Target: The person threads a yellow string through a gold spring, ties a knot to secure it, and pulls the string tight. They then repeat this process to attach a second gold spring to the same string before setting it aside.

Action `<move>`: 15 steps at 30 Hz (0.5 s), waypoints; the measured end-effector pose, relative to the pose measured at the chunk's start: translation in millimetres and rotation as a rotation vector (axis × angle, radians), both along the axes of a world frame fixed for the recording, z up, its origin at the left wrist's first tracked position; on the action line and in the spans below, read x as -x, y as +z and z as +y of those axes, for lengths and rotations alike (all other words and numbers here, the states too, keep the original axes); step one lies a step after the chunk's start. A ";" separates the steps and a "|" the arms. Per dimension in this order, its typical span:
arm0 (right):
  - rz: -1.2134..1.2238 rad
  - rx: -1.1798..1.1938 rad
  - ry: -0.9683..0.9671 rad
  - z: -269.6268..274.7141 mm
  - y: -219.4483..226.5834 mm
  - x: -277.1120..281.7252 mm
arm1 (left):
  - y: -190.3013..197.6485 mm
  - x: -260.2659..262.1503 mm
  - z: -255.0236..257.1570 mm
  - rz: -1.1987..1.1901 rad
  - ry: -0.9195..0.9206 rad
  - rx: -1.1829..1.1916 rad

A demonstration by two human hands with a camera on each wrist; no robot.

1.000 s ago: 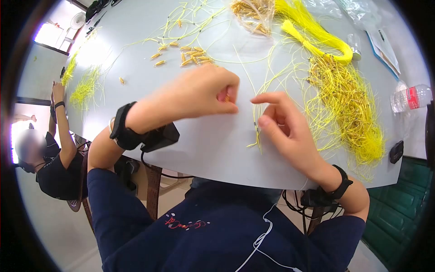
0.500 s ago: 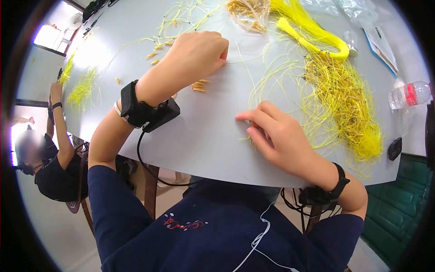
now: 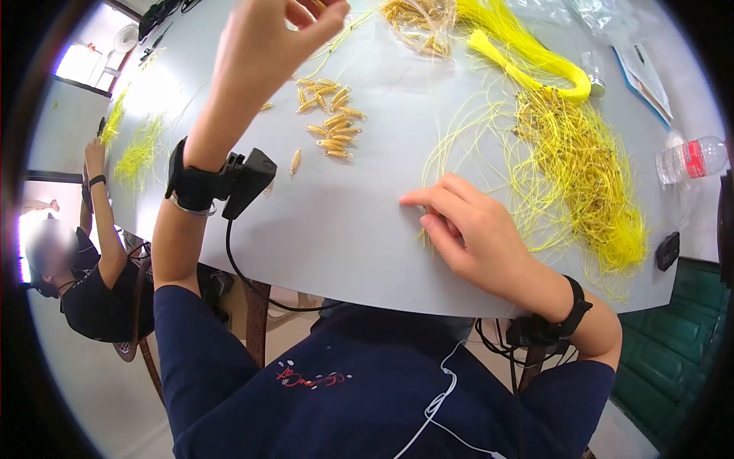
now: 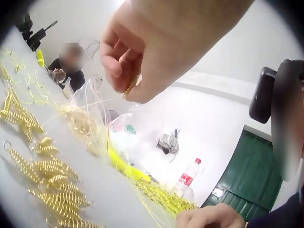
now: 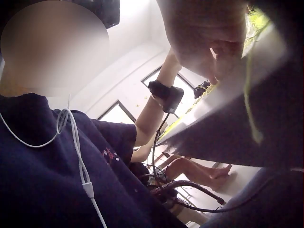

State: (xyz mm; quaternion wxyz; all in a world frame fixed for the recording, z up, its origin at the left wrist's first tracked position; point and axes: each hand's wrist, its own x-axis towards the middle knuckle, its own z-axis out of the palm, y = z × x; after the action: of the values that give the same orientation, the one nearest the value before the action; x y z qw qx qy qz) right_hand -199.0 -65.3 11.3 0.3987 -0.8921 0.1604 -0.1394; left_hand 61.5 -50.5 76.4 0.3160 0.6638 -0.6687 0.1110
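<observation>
My left hand is raised at the far side of the table, partly cut off by the top edge in the head view. In the left wrist view a small gold coil spring is pinched between its thumb and fingers. A loose pile of gold coil springs lies nearer to me than that hand, and a single spring sits apart from it. My right hand rests by the table's front, index finger loosely extended and the other fingers bent, with no object visible in it. Thin yellow strands curve just beyond its fingers.
A tangled heap of yellow line with gold springs lies on the right, below a bright yellow hank. A plastic bag of springs stands at the back. A bottle and clipboard are far right. Another person sits left.
My left hand has moved from beside the right hand, over the spring pile, to the far left, uncovering the pile. The right hand shifted slightly toward me and left, then stayed still.
</observation>
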 end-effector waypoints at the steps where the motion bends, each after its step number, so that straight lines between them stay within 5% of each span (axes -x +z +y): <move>1: 0.002 -0.001 0.000 -0.1 0.1 0.0 | 5.3 3.1 1.5 -0.001 0.000 0.001; 3: 0.002 -0.007 -0.002 0.2 0.1 -0.3 | 20.7 12.7 6.2 0.241 0.135 0.017; 10: 0.011 -0.021 -0.001 -0.2 0.9 -0.4 | 16.5 -32.4 24.4 0.088 0.070 0.183; 13: 0.000 -0.017 -0.003 -0.5 -0.1 0.3 | 33.6 -52.9 40.8 0.322 0.138 0.255; 15: -0.008 -0.017 -0.005 0.0 -1.6 0.2 | 45.7 -30.2 50.8 0.262 0.109 0.361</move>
State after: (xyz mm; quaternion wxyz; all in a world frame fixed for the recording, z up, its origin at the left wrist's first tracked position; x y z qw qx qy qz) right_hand -199.2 -65.3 9.8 0.4064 -0.8878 0.1624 -0.1424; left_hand 91.7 0.3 122.1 0.5073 0.6405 -0.5543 0.1587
